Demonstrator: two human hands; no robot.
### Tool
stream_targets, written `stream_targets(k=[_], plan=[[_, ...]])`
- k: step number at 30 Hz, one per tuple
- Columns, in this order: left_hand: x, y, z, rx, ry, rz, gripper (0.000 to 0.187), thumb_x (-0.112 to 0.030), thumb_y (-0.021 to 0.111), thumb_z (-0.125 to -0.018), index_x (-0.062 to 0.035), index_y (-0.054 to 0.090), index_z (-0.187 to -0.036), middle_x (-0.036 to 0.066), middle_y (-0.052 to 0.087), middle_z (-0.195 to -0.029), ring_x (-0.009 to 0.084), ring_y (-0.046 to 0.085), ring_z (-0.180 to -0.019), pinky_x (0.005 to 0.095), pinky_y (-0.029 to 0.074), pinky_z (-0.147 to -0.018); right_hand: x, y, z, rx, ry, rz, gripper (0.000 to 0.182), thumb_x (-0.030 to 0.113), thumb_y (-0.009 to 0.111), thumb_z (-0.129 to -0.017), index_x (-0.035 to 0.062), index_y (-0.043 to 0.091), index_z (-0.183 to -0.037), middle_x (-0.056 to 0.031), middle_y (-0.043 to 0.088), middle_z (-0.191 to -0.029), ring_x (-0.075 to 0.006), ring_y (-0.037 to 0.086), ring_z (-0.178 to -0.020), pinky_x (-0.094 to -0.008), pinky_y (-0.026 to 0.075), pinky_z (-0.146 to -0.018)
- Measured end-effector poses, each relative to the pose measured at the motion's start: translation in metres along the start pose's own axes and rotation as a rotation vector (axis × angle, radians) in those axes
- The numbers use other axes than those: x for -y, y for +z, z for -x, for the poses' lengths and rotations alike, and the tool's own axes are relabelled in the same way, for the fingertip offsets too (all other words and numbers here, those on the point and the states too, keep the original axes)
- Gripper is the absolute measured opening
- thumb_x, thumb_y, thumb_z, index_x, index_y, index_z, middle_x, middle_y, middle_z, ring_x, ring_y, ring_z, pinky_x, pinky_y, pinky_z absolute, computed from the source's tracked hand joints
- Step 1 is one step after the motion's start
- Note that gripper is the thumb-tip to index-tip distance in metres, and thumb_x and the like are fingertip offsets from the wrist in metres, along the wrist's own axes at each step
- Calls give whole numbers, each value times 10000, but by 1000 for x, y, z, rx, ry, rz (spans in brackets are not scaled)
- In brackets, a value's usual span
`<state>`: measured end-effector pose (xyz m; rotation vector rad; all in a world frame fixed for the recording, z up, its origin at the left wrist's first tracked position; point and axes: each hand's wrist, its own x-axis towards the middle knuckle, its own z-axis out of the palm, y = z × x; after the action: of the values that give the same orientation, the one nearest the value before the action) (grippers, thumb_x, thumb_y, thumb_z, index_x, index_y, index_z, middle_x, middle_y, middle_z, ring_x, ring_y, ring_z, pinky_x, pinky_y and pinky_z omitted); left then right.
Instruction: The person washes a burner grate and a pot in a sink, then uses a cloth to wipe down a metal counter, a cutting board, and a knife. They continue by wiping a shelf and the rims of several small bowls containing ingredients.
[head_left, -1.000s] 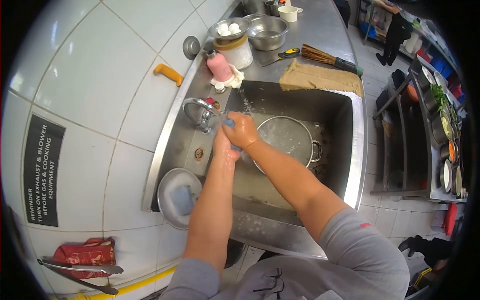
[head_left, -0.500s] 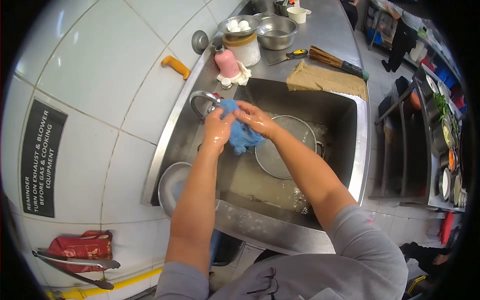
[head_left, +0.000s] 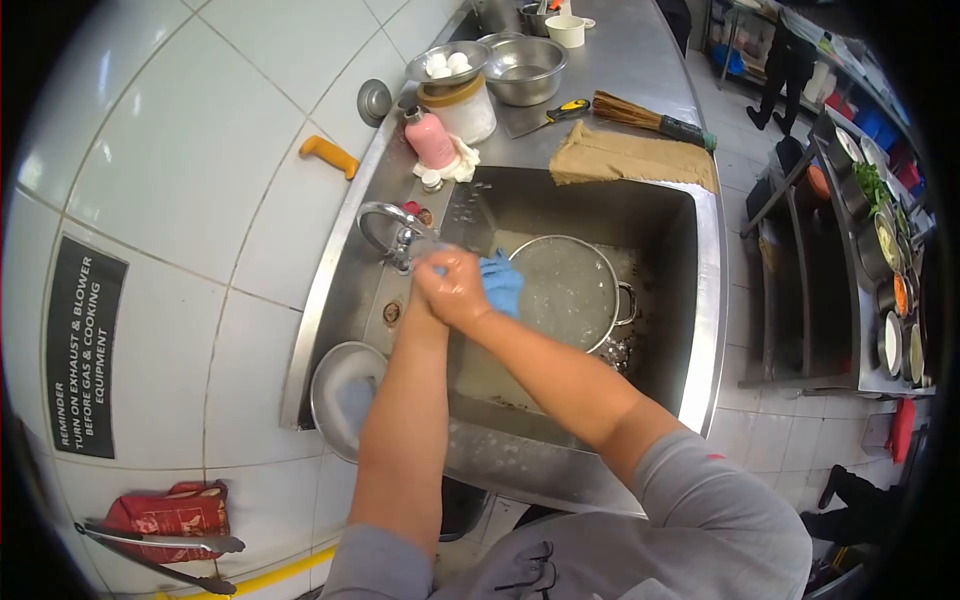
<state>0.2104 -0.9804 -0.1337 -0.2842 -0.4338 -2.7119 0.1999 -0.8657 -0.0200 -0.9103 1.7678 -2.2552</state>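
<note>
"Since half a second ago, both hands have pressed together near the chrome faucet (head_left: 372, 232), and the blue cloth (head_left: 503, 286), then spread between them, has bunched up."

"How are the hands?"

"Wet and shiny. The right hand (head_left: 460, 287) is curled into a tight fist, gripping the cloth. The left hand (head_left: 422, 303) is mostly hidden beneath it; I cannot tell how far its fingers close."

"And the cloth?"

"Bright blue, crumpled, its loose folds sticking out past the right fist, above the steel sink (head_left: 660, 215), by the rim of a round metal pot (head_left: 565, 285) of cloudy water."

"Farther out?"

"Near the left forearm, a metal bowl (head_left: 327, 395) holds something pale blue. Past the sink's far edge stand a pink bottle (head_left: 430, 138) and white eggs (head_left: 447, 65) in a dish; a tan cloth (head_left: 630, 160) drapes that edge."
</note>
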Motion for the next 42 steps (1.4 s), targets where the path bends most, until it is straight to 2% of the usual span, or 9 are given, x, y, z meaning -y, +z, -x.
stream_targets(k=[2,10,11,18,20,25,30,36,42], plan=[[9,118,12,-845,-319,-906,502,-464,528,-1044,-63,580,-1342,171,651,-1344,299,663,-1212,536,563,-981,-21,-23,-35,-45,-8,129,180,159,748,-834,-11,726,-780,-165,685,-741,-275,684,-751,-395,546,-780],[-8,79,52,-275,-54,-782,393,-391,518,-1070,-92,620,-1303,99,696,-1194,201,683,-1083,414,564,-947,-15,-18,-5,125,-406,198,257,250,704,-879,23,745,-766,-197,709,-750,-359,687,-668,-416,552,-717],[-9,58,18,78,-301,5,504,-469,523,-1077,-100,561,-1418,98,674,-1272,229,662,-1161,444,542,-1013,-13,-16,-4,190,-447,215,286,283,701,-891,32,749,-764,-185,716,-749,-361,685,-667,-419,552,-714],[1,170,17,-542,-489,-835,652,-492,643,-1018,-27,513,-1456,140,629,-1396,292,613,-1287,492,487,-1110,-58,-74,-87,279,-54,447,444,513,665,-964,96,818,-956,-134,725,-1251,-319,632,-1204,-428,485,-991],[-11,169,11,-430,-264,-896,570,-388,669,-1025,-5,527,-1423,149,638,-1367,297,604,-1294,494,470,-1124,-62,-70,-62,404,237,-380,542,562,654,-978,57,789,-1125,-104,613,-1462,-243,474,-1400,-401,385,-1135],[-23,179,30,-606,97,-563,509,-199,668,-928,26,542,-1367,164,639,-1327,342,621,-1263,482,473,-1103,-84,-98,-46,773,594,-22,555,326,813,-921,46,651,-1372,-112,693,-1291,-182,637,-1150,-366,512,-1026],[24,168,49,-965,-269,-326,552,-375,603,-924,-88,546,-1393,160,620,-1355,356,612,-1268,528,486,-1110,-65,-74,-46,213,591,-718,339,213,787,-939,74,715,-1240,-37,714,-1089,-117,641,-974,-295,538,-805],[21,44,20,-238,-77,-92,536,-569,615,-979,-161,567,-1324,67,624,-1306,233,603,-1231,548,473,-1073,-13,-22,11,120,-114,82,185,167,757,-796,19,738,-905,-130,712,-935,-270,681,-918,-373,528,-863],[25,64,12,-600,-43,-348,530,-567,615,-986,-157,572,-1319,57,637,-1259,232,619,-1185,531,474,-1044,3,-15,-5,-51,-232,126,170,167,740,-746,17,662,-725,-174,681,-833,-406,668,-806,-439,544,-745]])
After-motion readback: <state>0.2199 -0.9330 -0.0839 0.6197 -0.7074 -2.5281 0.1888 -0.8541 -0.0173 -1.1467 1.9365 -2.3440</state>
